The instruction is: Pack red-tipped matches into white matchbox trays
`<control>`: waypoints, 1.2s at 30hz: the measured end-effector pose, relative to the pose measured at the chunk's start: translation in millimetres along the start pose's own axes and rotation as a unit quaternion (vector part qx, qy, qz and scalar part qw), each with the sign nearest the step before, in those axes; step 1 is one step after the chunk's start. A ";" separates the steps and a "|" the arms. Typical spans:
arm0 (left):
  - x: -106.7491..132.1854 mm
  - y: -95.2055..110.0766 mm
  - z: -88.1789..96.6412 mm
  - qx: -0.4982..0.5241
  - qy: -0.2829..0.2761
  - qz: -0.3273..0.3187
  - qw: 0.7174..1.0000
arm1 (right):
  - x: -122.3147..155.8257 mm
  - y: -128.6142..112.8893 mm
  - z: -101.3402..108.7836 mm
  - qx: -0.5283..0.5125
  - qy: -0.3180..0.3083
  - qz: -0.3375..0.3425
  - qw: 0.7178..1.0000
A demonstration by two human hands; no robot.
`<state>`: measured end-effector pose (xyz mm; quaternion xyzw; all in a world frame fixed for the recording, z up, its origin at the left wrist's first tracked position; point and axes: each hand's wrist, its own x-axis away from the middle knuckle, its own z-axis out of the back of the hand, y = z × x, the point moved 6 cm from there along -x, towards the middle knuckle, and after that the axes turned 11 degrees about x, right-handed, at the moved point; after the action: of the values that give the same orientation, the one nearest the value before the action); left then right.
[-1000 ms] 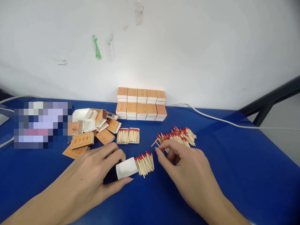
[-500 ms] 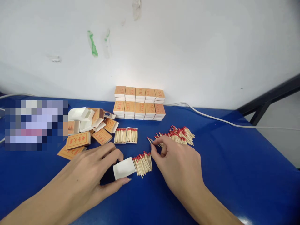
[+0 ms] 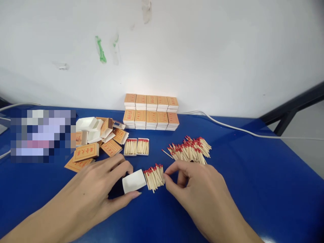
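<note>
My left hand curls around a white matchbox tray, its thumb along the near edge and fingers at the far side. Against the tray's right end lies a small bunch of red-tipped matches, heads pointing mostly away from me. My right hand is closed in a pinch, thumb and forefinger meeting at the right edge of that bunch. Whether a match is between those fingertips I cannot make out. Behind the right hand spreads a larger heap of loose matches. Two open trays filled with matches stand side by side beyond the left hand.
Stacked orange-labelled matchboxes stand in two rows near the white wall. Loose sleeves and trays pile up at the left, beside a blurred-out object. A white cable runs along the back of the blue table.
My right hand has moved down and toward me, from a stray match by the heap to the small bunch's right edge. The left hand keeps its place on the tray.
</note>
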<state>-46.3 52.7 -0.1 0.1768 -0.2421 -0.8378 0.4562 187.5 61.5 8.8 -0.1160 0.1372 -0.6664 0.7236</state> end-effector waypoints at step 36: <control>1.2 5.1 3.6 -0.043 0.017 -0.056 0.997 | -12.3 10.0 -7.0 0.145 0.065 -0.003 0.987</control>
<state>-45.4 50.2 5.6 0.1845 -0.1880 -0.8688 0.4193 193.5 74.7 -0.8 0.0333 0.0853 -0.6874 0.7204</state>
